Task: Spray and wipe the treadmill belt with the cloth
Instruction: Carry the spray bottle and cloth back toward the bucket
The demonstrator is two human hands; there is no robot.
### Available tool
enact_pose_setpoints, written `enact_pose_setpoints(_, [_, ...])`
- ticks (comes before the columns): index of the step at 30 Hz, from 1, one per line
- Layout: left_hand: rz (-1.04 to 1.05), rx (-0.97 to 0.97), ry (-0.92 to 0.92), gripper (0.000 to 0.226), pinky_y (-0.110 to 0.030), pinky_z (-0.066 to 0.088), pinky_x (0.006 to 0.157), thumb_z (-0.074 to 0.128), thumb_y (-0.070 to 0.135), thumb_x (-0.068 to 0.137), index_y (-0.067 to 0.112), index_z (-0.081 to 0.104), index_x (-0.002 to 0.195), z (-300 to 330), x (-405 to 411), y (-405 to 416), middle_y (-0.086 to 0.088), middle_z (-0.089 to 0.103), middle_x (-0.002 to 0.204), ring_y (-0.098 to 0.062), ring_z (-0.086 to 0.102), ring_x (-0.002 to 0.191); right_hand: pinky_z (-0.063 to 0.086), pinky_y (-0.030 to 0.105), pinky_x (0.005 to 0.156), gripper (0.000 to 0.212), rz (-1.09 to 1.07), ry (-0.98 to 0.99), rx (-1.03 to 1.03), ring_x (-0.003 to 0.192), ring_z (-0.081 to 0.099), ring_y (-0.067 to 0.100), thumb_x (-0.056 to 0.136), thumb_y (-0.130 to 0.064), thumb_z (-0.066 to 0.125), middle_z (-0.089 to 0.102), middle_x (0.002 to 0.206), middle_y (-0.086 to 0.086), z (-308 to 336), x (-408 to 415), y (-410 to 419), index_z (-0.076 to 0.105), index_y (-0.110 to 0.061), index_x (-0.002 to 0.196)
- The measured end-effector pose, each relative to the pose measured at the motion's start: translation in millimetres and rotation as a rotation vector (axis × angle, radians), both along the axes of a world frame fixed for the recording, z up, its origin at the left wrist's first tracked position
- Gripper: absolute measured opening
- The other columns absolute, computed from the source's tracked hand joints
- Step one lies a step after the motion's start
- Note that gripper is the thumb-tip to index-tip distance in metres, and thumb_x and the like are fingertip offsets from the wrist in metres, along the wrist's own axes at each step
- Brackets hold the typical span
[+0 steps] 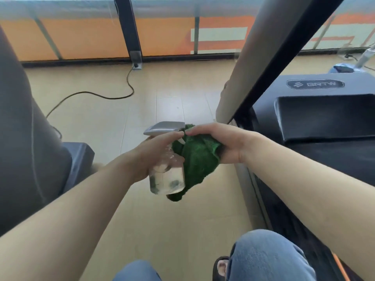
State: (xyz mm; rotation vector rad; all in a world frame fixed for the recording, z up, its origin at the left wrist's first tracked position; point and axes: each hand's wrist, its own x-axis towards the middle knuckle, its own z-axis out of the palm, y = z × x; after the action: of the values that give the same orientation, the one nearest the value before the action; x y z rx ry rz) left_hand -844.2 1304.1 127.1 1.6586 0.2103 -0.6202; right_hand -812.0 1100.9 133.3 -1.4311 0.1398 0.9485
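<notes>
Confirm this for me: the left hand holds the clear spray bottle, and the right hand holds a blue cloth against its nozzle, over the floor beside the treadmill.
One detail is wrong: the cloth is green, not blue. The head view shows it. The rest stands: the left hand holds the clear spray bottle, and the right hand holds the cloth against its nozzle, over the floor beside the treadmill.

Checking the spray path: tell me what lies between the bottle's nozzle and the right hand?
Only the green cloth, held by the right hand against the spray bottle; head view.
</notes>
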Motion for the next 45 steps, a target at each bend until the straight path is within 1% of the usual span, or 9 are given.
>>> enact_pose_setpoints(8, [0.360,0.072,0.057,0.043,-0.039,0.064,0.080,0.081,0.030,0.090,0.016,0.065,0.127,27.6,33.3,36.2,-0.015,0.076,0.120,-0.032,0.077,0.098,0.058,0.034,0.092,0.038,-0.181,0.112,-0.063,0.104,0.072,0.025,0.090,-0.012,0.070,0.074,0.113,0.012,15.0,49.9,28.9,0.063,-0.008,0.127])
enact_pose_setpoints(14, [0.495,0.087,0.127,0.049,-0.046,0.064,0.091,0.084,0.039,0.080,0.017,0.069,0.121,60.1,42.0,53.7,-0.013,0.076,0.116,-0.033,0.079,0.100,0.059,0.029,0.064,0.033,-0.099,0.157,-0.223,0.100,0.071,0.021,0.096,-0.021,0.066,0.069,0.122,0.009,35.7,54.9,57.9,0.060,-0.008,0.126])
enact_pose_setpoints(19, [0.520,0.153,0.181,0.057,-0.057,0.062,0.098,0.082,0.045,0.066,0.019,0.068,0.115,87.7,51.2,67.3,-0.018,0.077,0.117,-0.041,0.078,0.105,0.055,0.041,0.096,0.027,-0.001,0.230,-0.028,0.103,0.073,0.023,0.097,-0.022,0.065,0.074,0.114,0.008,69.2,70.7,62.0,0.063,-0.016,0.122])
enact_pose_setpoints(24, [0.452,0.252,0.166,0.028,-0.040,0.061,0.087,0.077,0.049,0.092,0.026,0.063,0.100,109.9,75.1,74.1,-0.011,0.072,0.112,-0.028,0.075,0.099,0.042,0.043,0.109,0.079,0.191,-0.082,-0.291,0.125,0.050,0.030,0.068,-0.012,0.087,0.045,0.140,0.011,74.1,92.0,65.0,0.051,-0.044,0.132])
enact_pose_setpoints(28, [0.444,0.261,0.223,0.041,-0.045,0.058,0.098,0.075,0.062,0.089,0.029,0.060,0.108,116.4,99.5,73.9,-0.007,0.068,0.114,-0.029,0.073,0.107,0.045,0.037,0.098,0.067,0.422,-0.413,-0.503,0.120,0.041,0.026,0.073,-0.027,0.086,0.034,0.136,0.002,79.0,109.2,62.7,0.051,-0.044,0.127])
enact_pose_setpoints(31, [0.398,0.319,0.243,0.052,-0.039,0.055,0.085,0.071,0.063,0.091,0.023,0.058,0.121,120.2,118.6,70.6,-0.006,0.066,0.109,-0.024,0.068,0.100,0.054,0.036,0.090,0.036,0.534,-0.563,-0.605,0.112,0.047,0.023,0.080,-0.027,0.082,0.037,0.130,-0.002,77.0,125.1,61.8,0.064,-0.027,0.111])
enact_pose_setpoints(36, [0.246,0.427,0.202,0.029,-0.046,0.055,0.102,0.070,0.061,0.092,0.035,0.058,0.095,120.8,156.6,64.4,0.000,0.068,0.110,-0.023,0.067,0.104,0.047,0.035,0.084,0.011,0.446,-0.778,-0.789,0.099,0.051,0.021,0.093,-0.030,0.062,0.056,0.110,-0.002,73.3,169.5,64.9,0.062,-0.020,0.087])
enact_pose_setpoints(41, [0.078,0.525,0.185,0.020,-0.051,0.058,0.099,0.069,0.049,0.096,0.031,0.064,0.090,111.2,207.3,71.3,-0.009,0.071,0.107,-0.028,0.068,0.106,0.048,0.026,0.051,0.021,0.269,-0.423,-0.585,0.071,0.060,0.018,0.088,-0.030,0.064,0.060,0.077,0.004,70.1,219.9,68.0,0.059,-0.014,0.076])
enact_pose_setpoints(45, [0.029,0.534,0.219,0.039,-0.046,0.058,0.086,0.074,0.055,0.081,0.019,0.073,0.095,101.5,260.4,85.4,-0.011,0.076,0.104,-0.029,0.071,0.097,0.057,0.037,0.072,0.014,0.092,-0.237,-0.477,0.082,0.067,0.024,0.088,-0.026,0.064,0.069,0.086,0.009,69.6,276.2,67.2,0.067,-0.012,0.086])
